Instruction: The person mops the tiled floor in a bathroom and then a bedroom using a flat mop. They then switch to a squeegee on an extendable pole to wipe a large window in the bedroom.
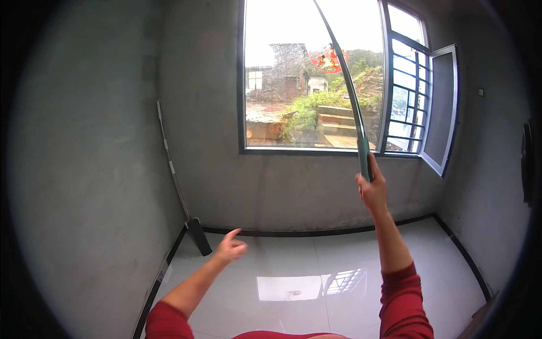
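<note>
My right hand (372, 188) is closed round the grey-green grip of a long, slim pole (348, 80). The pole rises in front of the large window pane (275, 97), and its upper end runs out of the picture's top edge. A round red and gold sticker (328, 59) shows on the glass, partly behind the pole. My left hand (232, 247) is raised above the floor with nothing in it, the index finger stretched out and the others partly curled. Both forearms come out of pushed-up red sleeves.
A flat mop (199, 237) with a long handle leans in the left corner. At right, a window sash (442, 106) stands swung inward beside a barred opening (408, 97). Black skirting (296, 233) edges the glossy tiled floor (237, 305). A dark object (527, 163) is on the right wall.
</note>
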`<state>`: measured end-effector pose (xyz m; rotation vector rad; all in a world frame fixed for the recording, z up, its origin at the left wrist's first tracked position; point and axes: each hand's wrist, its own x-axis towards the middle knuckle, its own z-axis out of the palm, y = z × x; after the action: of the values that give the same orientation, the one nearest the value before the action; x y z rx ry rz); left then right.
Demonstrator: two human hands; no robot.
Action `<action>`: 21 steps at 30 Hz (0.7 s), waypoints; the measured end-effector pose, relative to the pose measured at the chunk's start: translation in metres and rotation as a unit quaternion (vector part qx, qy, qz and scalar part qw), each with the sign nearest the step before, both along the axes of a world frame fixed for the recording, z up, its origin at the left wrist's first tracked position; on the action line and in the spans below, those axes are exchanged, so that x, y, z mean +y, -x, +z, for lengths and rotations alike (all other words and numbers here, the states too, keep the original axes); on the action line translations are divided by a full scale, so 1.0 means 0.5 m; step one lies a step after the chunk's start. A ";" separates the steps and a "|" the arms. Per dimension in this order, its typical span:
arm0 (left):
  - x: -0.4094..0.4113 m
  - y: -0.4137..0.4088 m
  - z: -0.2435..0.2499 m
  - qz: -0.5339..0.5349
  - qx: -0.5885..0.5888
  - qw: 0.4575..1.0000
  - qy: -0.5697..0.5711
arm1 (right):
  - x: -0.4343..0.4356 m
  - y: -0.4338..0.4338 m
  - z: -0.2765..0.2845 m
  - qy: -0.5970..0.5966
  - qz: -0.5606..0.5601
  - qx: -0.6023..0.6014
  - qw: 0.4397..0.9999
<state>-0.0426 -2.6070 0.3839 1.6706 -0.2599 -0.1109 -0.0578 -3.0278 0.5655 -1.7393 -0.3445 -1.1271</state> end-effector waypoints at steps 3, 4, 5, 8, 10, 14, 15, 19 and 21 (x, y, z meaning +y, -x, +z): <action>0.178 -0.050 -0.128 0.150 0.096 0.984 0.010 | 0.022 -0.172 0.135 -0.037 0.025 0.037 0.998; 0.226 -0.061 -0.165 0.189 0.107 0.976 0.025 | 0.038 -0.228 0.175 -0.025 0.002 0.045 0.999; 0.268 -0.062 -0.207 0.226 0.119 0.966 0.041 | 0.031 -0.303 0.201 -0.012 0.005 0.036 0.999; 0.332 -0.131 -0.301 0.285 0.164 0.942 0.070 | 0.052 -0.463 0.329 0.000 -0.011 0.013 1.000; 0.330 -0.179 -0.350 0.308 0.196 0.927 0.086 | 0.059 -0.568 0.407 0.018 -0.038 -0.002 0.999; 0.291 -0.290 -0.392 0.287 0.230 0.925 0.101 | 0.097 -0.717 0.512 0.021 -0.043 -0.004 0.999; 0.279 -0.321 -0.413 0.279 0.229 0.927 0.098 | 0.115 -0.755 0.535 0.018 -0.029 -0.007 0.999; 0.198 -0.462 -0.401 0.244 0.271 0.927 0.090 | 0.142 -0.873 0.598 0.024 -0.025 -0.023 0.999; 0.166 -0.512 -0.391 0.252 0.260 0.928 0.086 | 0.148 -0.932 0.622 0.020 -0.012 -0.040 0.999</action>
<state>0.2135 -2.5241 0.1883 1.4263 0.5471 -0.1339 0.4083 -2.9541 0.8763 -1.7391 -0.3994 -1.2170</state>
